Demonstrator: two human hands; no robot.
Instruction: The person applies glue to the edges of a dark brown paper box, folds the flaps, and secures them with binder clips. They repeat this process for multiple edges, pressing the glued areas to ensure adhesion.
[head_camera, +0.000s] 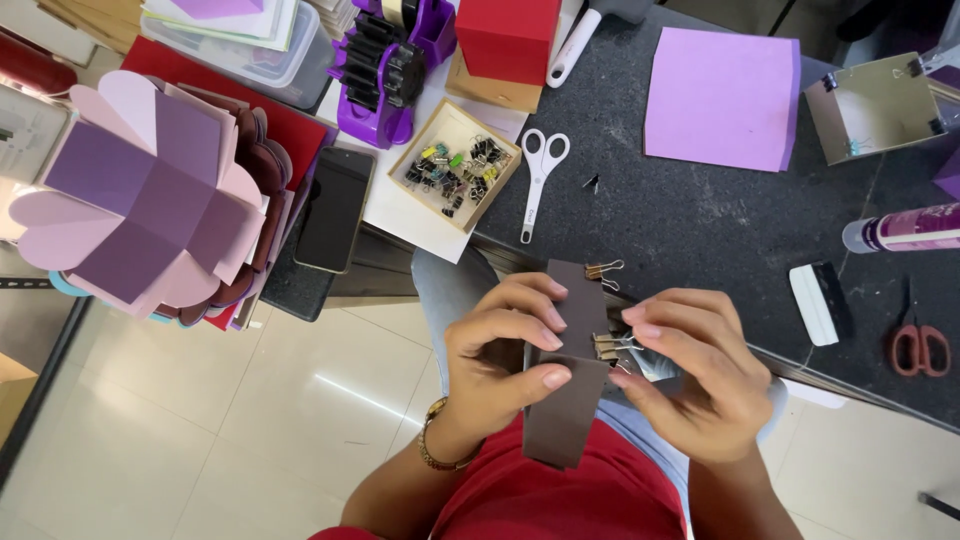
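The left hand (505, 350) grips the folded brown card (572, 365) firmly above the lap while the right hand (690, 370) pinches a binder clip (612, 347) on its edge, so the clip may snap off or dent the card; scissors (540, 175) and a clip box (455, 165) lie beyond, not blocking.

Both hands meet, left hand (505, 350) and right hand (690, 375) pinching.

Matt brown card (572, 400), metal clips (606, 346)
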